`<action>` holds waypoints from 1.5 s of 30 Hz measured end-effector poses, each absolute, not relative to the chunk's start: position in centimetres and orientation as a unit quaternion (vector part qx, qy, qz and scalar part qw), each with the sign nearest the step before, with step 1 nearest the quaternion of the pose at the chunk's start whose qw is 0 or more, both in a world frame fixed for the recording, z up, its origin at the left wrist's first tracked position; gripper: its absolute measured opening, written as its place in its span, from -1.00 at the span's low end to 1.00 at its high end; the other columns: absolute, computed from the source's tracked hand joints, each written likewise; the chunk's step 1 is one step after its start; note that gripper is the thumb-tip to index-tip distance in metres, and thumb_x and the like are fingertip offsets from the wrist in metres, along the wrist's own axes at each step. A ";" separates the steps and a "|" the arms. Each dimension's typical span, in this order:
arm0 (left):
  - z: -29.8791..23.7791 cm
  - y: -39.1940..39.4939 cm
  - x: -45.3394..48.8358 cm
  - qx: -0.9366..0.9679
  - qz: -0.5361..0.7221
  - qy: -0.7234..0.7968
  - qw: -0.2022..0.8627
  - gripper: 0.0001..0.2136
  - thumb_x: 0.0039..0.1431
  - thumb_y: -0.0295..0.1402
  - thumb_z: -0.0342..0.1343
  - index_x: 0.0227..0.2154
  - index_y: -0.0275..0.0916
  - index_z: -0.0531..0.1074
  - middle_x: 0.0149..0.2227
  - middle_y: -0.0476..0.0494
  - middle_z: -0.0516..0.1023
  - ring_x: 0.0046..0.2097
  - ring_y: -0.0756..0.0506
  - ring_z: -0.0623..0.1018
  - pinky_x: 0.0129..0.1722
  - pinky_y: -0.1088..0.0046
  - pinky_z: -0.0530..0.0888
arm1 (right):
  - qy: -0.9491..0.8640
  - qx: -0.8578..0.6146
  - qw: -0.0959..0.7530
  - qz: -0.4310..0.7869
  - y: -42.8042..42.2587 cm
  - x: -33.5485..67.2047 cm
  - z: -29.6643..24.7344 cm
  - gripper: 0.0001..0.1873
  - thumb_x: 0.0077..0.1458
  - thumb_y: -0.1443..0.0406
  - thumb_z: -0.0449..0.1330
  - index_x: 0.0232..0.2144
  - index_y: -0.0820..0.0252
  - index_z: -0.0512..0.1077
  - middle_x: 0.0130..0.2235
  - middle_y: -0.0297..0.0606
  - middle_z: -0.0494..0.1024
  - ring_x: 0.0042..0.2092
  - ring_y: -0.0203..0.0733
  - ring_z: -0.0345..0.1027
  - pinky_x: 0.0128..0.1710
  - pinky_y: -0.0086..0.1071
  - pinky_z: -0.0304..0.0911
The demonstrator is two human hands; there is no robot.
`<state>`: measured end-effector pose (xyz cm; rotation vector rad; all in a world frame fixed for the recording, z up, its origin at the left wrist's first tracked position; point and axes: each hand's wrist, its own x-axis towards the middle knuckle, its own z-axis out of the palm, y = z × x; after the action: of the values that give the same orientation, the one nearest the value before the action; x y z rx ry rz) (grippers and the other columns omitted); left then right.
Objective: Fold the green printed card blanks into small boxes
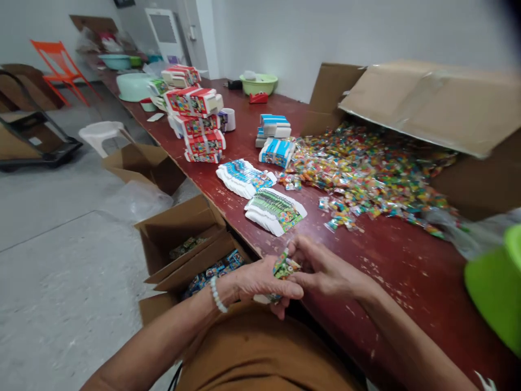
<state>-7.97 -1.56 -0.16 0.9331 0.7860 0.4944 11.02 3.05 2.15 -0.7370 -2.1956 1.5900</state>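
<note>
Close to my body, my left hand [271, 279] is closed around a small green printed carton [284, 267]. My right hand [321, 266] meets the carton's upper end with curled fingers, its thumb against the printed side. What its fingertips pinch is partly hidden. Just beyond my hands lies a fanned stack of flat green cartons [274, 209], with flat blue cartons [244, 178] behind it. A large heap of small clear-wrapped colourful candies [366, 168] spreads over the table on the right.
Cardboard boxes [179, 233] stand below the table's left edge, one holding blue packs [215, 274]. Bundled red cartons [195, 103] and blue cartons [277, 151] are stacked farther back. A big cardboard box [435, 103] lies behind the candies. A green tub [494, 288] sits at right.
</note>
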 end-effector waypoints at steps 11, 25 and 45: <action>-0.1 -0.8 -6.8 0.443 0.426 0.464 0.638 -0.70 0.06 -0.17 0.28 -0.30 -0.33 0.47 -0.38 -0.14 0.60 -0.36 -0.07 0.59 -0.37 0.47 0.51 | -0.538 -0.378 0.400 0.638 2.6 8.5 -0.2 -0.68 0.10 0.07 0.25 -0.47 0.18 0.36 -0.62 -0.44 0.37 -0.60 -0.32 0.26 -0.55 -0.42 0.20; -0.5 -1.3 -6.5 0.433 0.575 0.494 0.488 -0.61 0.05 -0.29 0.30 -0.06 -0.22 0.38 -0.19 -0.11 0.63 -0.22 -0.05 0.61 -0.20 0.50 0.53 | -0.546 -0.379 0.517 0.540 2.6 7.7 -2.0 -0.76 0.11 0.18 0.27 -0.16 0.09 0.45 -0.35 -0.36 0.48 -0.32 -0.27 0.34 -0.31 -0.40 0.29; -0.3 -0.7 -6.5 0.276 0.435 0.439 0.736 -0.51 0.18 0.07 0.10 -0.06 -0.26 0.38 -0.44 -0.11 0.58 -0.60 -0.07 0.53 -0.60 0.46 0.46 | -0.718 -0.348 0.430 0.422 3.7 9.4 -1.2 -0.82 0.21 0.19 0.19 -0.30 0.14 0.54 -0.30 -0.25 0.57 -0.34 -0.23 0.44 -0.28 -0.35 0.31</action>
<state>-6.52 -0.69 -0.31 0.6070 0.9649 0.9560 9.41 3.68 -1.16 -0.8692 -1.7919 1.0531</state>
